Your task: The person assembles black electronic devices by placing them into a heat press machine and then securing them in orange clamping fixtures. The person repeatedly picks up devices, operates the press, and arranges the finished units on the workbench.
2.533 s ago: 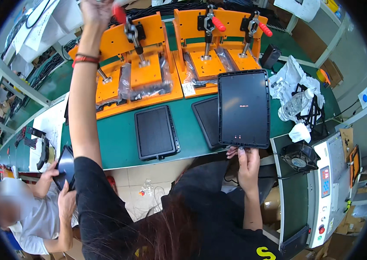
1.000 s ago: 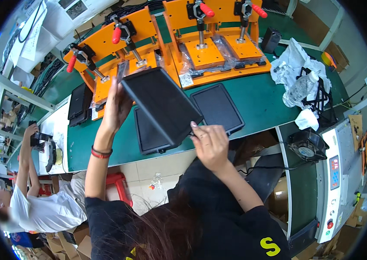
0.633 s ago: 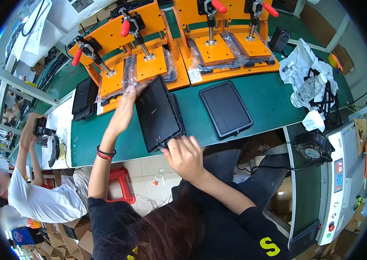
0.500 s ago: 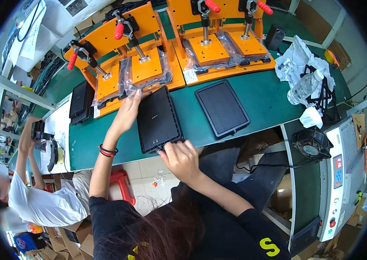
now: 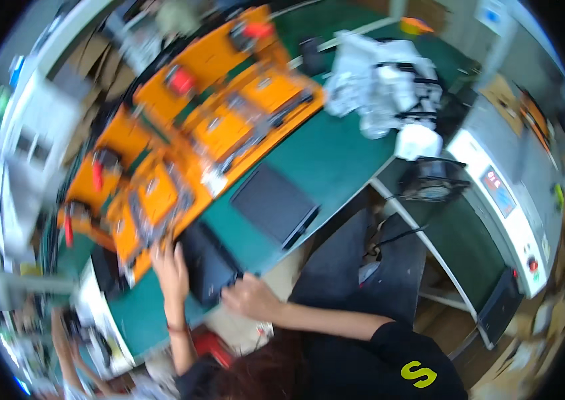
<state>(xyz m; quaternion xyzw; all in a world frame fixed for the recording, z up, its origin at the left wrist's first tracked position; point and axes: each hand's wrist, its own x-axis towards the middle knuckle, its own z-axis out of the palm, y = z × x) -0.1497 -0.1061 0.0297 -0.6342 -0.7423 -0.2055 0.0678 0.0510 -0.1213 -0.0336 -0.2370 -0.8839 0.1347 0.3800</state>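
The view is blurred and tilted. A dark flat tablet-like panel [image 5: 210,265] lies on the green bench [image 5: 326,157] near its front edge. My left hand [image 5: 170,268] rests on the panel's left edge and my right hand [image 5: 249,298] grips its near corner. A second dark panel [image 5: 274,204] lies flat on the bench to the right, apart from both hands. Orange clamp fixtures [image 5: 196,153] with red handles stand just behind the panels.
A heap of white plastic wrapping [image 5: 389,83] sits at the bench's far right. A black fan [image 5: 434,187] and a white control box [image 5: 506,207] stand to the right. Another person's arm [image 5: 62,340] shows at the lower left beside a third dark panel [image 5: 106,267].
The panel went from raised and tilted in both hands to lying flat on the bench. My head has swung, so the whole bench now appears rotated and blurred.
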